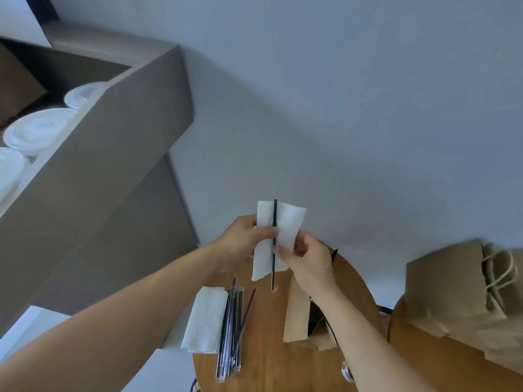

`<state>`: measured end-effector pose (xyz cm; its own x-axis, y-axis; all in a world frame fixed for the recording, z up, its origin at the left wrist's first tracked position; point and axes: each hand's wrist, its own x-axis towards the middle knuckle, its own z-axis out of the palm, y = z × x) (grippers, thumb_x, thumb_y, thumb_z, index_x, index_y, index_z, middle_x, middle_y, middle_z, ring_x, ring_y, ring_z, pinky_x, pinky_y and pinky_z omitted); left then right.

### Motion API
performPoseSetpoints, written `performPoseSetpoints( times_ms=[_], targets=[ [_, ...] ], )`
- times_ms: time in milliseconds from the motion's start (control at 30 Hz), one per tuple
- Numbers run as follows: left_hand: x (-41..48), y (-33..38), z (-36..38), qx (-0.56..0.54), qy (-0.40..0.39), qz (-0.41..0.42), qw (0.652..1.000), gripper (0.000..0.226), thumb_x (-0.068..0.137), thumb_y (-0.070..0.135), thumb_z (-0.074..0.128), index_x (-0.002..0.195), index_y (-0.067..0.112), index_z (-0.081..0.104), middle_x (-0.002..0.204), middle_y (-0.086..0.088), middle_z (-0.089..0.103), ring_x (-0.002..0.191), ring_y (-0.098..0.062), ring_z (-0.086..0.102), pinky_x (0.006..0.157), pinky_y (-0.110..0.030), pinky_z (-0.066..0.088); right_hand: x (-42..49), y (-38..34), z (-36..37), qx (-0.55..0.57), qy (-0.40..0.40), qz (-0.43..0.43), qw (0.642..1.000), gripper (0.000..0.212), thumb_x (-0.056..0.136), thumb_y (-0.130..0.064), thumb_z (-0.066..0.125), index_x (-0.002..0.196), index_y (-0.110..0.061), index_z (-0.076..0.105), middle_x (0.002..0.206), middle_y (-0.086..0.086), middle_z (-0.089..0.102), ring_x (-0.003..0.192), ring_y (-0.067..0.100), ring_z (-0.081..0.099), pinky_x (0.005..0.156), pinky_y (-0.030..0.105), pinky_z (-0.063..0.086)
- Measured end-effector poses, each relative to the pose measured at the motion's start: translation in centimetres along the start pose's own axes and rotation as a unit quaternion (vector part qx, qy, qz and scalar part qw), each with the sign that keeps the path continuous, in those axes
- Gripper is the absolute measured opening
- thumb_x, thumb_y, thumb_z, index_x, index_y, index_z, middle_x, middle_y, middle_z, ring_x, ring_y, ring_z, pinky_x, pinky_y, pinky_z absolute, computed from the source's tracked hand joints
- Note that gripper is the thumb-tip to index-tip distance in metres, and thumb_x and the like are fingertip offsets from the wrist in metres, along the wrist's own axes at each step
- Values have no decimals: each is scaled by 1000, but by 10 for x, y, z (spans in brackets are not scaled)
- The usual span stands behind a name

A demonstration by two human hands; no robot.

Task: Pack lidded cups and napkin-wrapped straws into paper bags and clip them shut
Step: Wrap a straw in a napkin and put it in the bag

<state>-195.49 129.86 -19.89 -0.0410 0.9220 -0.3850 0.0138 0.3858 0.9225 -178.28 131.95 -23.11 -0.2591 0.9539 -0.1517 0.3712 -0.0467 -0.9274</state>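
Note:
A white napkin (287,222) is held up above the round wooden table (271,360), with a black straw (274,239) lying upright along its middle. My left hand (243,239) grips the napkin's left side, thumb pressing on the straw. My right hand (310,257) pinches the straw and the napkin's right edge. Below them an open paper bag (297,312) lies on the table. Lidded cups (36,131) stand in a cardboard box (119,154) at the left.
A stack of white napkins (205,321) and a bundle of wrapped black straws (230,329) lie at the table's left edge. Folded paper bags with handles (464,295) rest on a second table at right. Grey floor lies beyond.

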Motion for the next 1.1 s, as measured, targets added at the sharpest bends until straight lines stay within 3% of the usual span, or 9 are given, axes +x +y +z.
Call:
performPoseSetpoints(
  times_ms=[133,300,433,500,600,667,767,900,1100],
  targets=[
    [2,28,19,10,-36,23,999,16,94,21,63,107,13,68,101,-7,75,91,-23,72,75,-35,59,5,-17,-29,13,-28,-17,999,15,79,-32,82,90,-27,72,87,-10,75,80,8,71,72,37,61],
    [6,43,37,12,-82,28,996,21,96,22,60,116,15,64,108,-8,73,96,-23,72,84,-42,59,7,-25,-60,-18,-33,-31,999,11,79,-28,82,83,-25,72,83,-11,75,77,8,71,69,35,60],
    [21,28,41,86,-25,42,995,45,95,18,57,139,21,48,113,-9,63,85,-13,68,75,-32,60,21,-28,-97,-36,100,-32,994,15,77,-27,82,74,-25,67,73,-14,71,66,-1,66,54,23,51],
    [26,4,39,245,-42,10,969,61,89,23,63,146,24,39,121,2,59,94,-8,62,77,-26,55,34,-25,-115,-26,182,-17,983,22,78,-25,80,65,-25,62,62,-18,65,57,-3,62,47,17,42],
    [27,-46,55,417,-172,-91,888,85,75,40,71,148,23,32,129,0,55,106,-16,59,84,-29,53,55,-13,-119,-36,221,-2,975,17,81,-22,75,72,-22,61,69,-17,63,66,5,63,51,19,39],
    [26,-70,78,428,-182,-123,877,85,69,57,69,141,20,41,127,-2,59,105,-20,61,87,-33,54,66,0,-105,-57,200,7,978,8,85,-20,71,83,-19,63,76,-15,63,71,9,61,54,17,39],
    [30,-87,109,415,-102,-128,895,56,70,65,63,106,22,60,96,1,66,85,-17,66,81,-39,59,76,21,-78,-72,167,16,983,9,88,-20,66,96,-17,63,83,-9,62,76,12,59,51,9,35],
    [37,-88,119,407,-54,-122,904,33,88,47,56,93,17,66,85,-3,69,75,-19,69,76,-41,61,77,42,-51,-107,135,43,984,12,92,-18,62,102,-13,59,94,-1,62,80,16,55,46,9,36],
    [37,-93,108,300,-34,-164,939,32,95,30,47,83,9,67,69,-4,74,55,-13,70,64,-28,61,52,61,-45,-182,5,90,979,24,93,-15,60,117,-13,61,103,0,64,89,17,61,51,12,37]
  ],
)
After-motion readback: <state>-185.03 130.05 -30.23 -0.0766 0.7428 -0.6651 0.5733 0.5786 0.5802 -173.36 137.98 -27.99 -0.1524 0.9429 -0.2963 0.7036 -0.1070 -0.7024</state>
